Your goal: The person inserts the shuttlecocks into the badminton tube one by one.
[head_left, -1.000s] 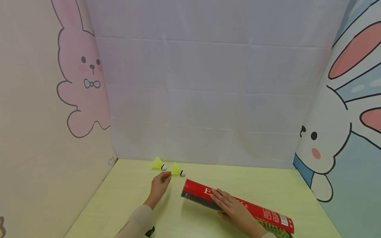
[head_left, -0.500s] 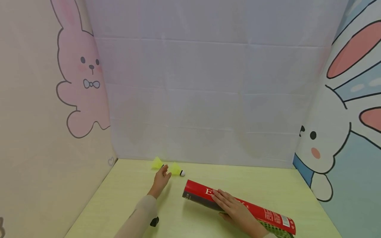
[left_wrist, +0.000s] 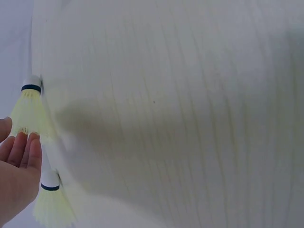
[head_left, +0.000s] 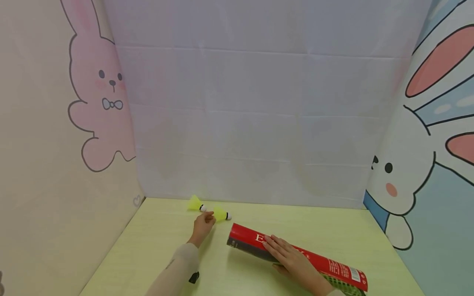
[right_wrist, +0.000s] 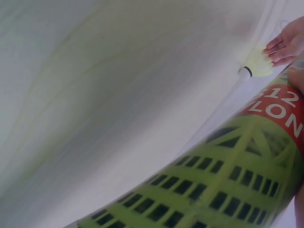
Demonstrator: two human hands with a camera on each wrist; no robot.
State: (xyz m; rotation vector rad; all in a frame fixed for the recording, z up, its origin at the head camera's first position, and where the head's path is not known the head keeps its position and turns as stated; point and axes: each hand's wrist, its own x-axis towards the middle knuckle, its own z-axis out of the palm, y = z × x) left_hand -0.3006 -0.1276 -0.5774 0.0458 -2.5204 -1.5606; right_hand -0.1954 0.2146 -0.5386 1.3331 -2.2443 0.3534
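Note:
Two yellow shuttlecocks with white tips and dark bands lie near the back edge of the pale table. My left hand (head_left: 203,227) is at the skirt of the nearer shuttlecock (head_left: 220,214), its thumb and fingertips about the open rim in the left wrist view. The other shuttlecock (left_wrist: 53,204) lies just behind and left of that hand. With my right hand (head_left: 290,259) I grip a red, black and green shuttlecock tube (head_left: 247,240) around its middle, fingers across the top. The tube slants, its far-left end raised over the table; its contents are hidden.
A white sheet (head_left: 255,123) hangs behind the table (head_left: 148,250). Side walls with a pink rabbit (head_left: 101,94) and a white rabbit (head_left: 403,176) flank it. A small black piece (head_left: 194,277) sits by my left sleeve (head_left: 177,267).
My left hand lifted and opened its fingers, then came down and closed at the nearer shuttlecock's skirt. That shuttlecock has shifted slightly right. The right hand and tube have barely moved.

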